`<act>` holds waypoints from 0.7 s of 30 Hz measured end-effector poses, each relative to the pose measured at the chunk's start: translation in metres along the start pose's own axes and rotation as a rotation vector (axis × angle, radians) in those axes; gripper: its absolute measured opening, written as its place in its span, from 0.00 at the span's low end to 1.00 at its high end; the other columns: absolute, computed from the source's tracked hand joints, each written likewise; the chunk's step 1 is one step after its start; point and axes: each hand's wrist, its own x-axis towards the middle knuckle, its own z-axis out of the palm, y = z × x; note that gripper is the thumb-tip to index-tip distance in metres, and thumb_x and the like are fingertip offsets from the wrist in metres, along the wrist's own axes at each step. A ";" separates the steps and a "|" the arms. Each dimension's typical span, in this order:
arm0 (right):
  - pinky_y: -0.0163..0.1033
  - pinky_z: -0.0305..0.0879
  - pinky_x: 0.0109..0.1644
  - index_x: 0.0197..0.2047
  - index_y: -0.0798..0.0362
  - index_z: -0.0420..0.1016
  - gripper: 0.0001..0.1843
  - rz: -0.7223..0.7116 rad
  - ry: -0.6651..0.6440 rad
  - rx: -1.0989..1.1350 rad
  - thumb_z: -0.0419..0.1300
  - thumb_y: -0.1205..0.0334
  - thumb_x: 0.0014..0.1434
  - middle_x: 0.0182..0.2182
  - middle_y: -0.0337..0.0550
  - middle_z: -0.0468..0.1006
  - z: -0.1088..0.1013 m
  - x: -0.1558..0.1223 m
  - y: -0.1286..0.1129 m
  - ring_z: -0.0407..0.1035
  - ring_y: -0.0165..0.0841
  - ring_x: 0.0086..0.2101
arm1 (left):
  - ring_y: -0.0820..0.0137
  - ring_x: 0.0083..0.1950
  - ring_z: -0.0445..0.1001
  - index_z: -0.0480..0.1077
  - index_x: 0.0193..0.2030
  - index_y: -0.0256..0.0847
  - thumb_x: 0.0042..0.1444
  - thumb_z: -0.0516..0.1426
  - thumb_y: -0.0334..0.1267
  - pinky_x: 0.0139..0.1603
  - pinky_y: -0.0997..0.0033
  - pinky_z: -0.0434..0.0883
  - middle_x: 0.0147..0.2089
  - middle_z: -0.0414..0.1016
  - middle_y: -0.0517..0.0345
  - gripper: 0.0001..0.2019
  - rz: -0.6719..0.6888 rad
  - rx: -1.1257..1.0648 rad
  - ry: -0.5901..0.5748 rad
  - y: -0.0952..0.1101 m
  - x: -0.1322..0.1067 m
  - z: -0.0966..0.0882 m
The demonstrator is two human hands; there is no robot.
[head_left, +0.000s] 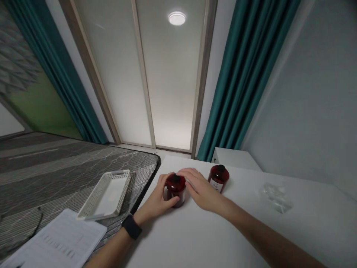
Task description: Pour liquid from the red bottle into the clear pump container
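Observation:
A dark red, rounded bottle (178,190) with a black cap (176,178) stands upright on the white table (173,242). My left hand (156,201) is wrapped around its left side, thumb across the front. From the right, my right hand (201,191) reaches over the bottle's top, its fingers closed at the cap and partly hiding it. Just behind my right hand stands a second bottle (219,175) of the same dark red, with a black cap and a pale label; it is apart from the first.
Crumpled clear plastic (276,197) lies on the table's right side. To the left, a white perforated basket (96,193) and printed papers (60,238) rest on a grey patterned mattress (25,178). A white cabinet (237,158) stands beyond the table, near teal curtains (242,82).

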 end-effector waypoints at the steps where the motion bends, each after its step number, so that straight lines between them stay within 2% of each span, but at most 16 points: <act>1: 0.54 0.64 0.62 0.58 0.43 0.73 0.25 -0.041 -0.076 -0.017 0.51 0.74 0.63 0.53 0.45 0.76 -0.001 0.016 0.003 0.69 0.41 0.54 | 0.54 0.64 0.66 0.58 0.67 0.41 0.54 0.64 0.37 0.69 0.48 0.61 0.61 0.65 0.46 0.34 0.004 0.025 0.009 -0.003 0.003 -0.004; 4: 0.52 0.66 0.59 0.53 0.44 0.77 0.22 -0.139 -0.270 -0.086 0.55 0.75 0.61 0.46 0.44 0.80 -0.004 0.058 0.015 0.71 0.41 0.48 | 0.55 0.60 0.68 0.59 0.67 0.41 0.56 0.63 0.39 0.66 0.49 0.64 0.57 0.67 0.47 0.33 -0.002 0.061 0.027 -0.015 0.012 -0.013; 7: 0.49 0.68 0.55 0.47 0.46 0.79 0.16 -0.129 -0.356 -0.195 0.61 0.73 0.59 0.42 0.43 0.80 -0.003 0.088 0.031 0.72 0.41 0.45 | 0.54 0.62 0.66 0.56 0.69 0.42 0.59 0.62 0.43 0.67 0.48 0.62 0.61 0.66 0.45 0.34 0.010 0.056 0.040 -0.031 0.022 -0.019; 10: 0.47 0.68 0.50 0.41 0.49 0.78 0.08 -0.023 -0.307 -0.323 0.65 0.70 0.58 0.40 0.45 0.78 0.001 0.108 0.049 0.73 0.42 0.43 | 0.51 0.67 0.62 0.48 0.73 0.39 0.61 0.60 0.46 0.70 0.46 0.58 0.68 0.60 0.40 0.38 -0.034 0.041 0.082 -0.052 0.033 -0.022; 13: 0.47 0.67 0.49 0.40 0.52 0.76 0.05 0.053 -0.255 -0.388 0.67 0.67 0.59 0.41 0.49 0.77 0.004 0.123 0.069 0.73 0.44 0.43 | 0.54 0.63 0.67 0.45 0.74 0.37 0.63 0.56 0.46 0.67 0.46 0.62 0.64 0.65 0.40 0.38 -0.133 0.037 0.163 -0.075 0.048 -0.021; 17: 0.46 0.66 0.48 0.42 0.53 0.74 0.05 0.106 -0.230 -0.389 0.64 0.66 0.62 0.44 0.52 0.76 0.008 0.146 0.096 0.73 0.44 0.43 | 0.52 0.60 0.69 0.55 0.70 0.36 0.55 0.60 0.40 0.65 0.46 0.63 0.62 0.68 0.39 0.37 -0.155 0.187 0.225 -0.101 0.068 -0.015; 21: 0.45 0.65 0.47 0.44 0.54 0.72 0.05 0.166 -0.208 -0.354 0.61 0.67 0.64 0.44 0.53 0.76 0.013 0.166 0.118 0.73 0.43 0.44 | 0.48 0.58 0.71 0.63 0.63 0.34 0.51 0.63 0.40 0.62 0.45 0.65 0.56 0.73 0.38 0.33 -0.275 0.281 0.268 -0.114 0.084 -0.009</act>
